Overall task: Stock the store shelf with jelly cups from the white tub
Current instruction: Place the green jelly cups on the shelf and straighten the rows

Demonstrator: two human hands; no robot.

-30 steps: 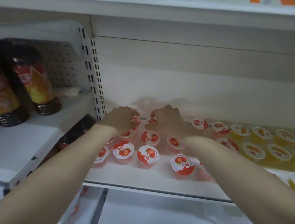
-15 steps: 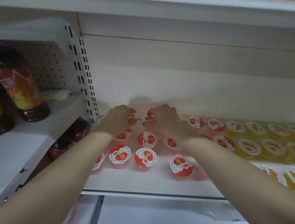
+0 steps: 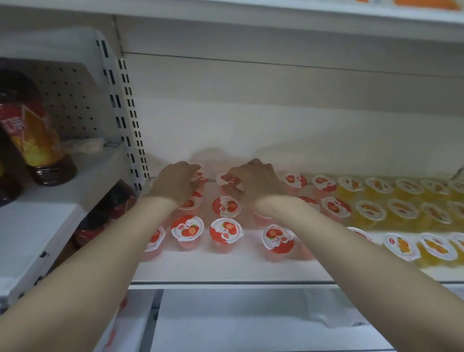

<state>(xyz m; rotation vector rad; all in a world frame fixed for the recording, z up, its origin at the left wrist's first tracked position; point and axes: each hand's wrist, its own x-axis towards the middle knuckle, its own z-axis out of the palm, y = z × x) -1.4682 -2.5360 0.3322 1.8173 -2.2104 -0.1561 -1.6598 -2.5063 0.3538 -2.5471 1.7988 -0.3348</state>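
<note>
A: hands?
B: left hand [image 3: 176, 181] and right hand [image 3: 254, 180] each curled on a red jelly cup [image 3: 227, 179] at the shelf [image 3: 205, 269] back row

A: tub?
B: out of frame

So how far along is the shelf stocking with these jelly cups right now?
Done: the orange jelly cups fill the right of the shelf in rows, and several strawberry jelly cups stand at the left. In hand: the left hand and right hand each grip a strawberry cup at the back row. Left: bare shelf front remains; the tub is out of view, so the remaining count is unknown.
</note>
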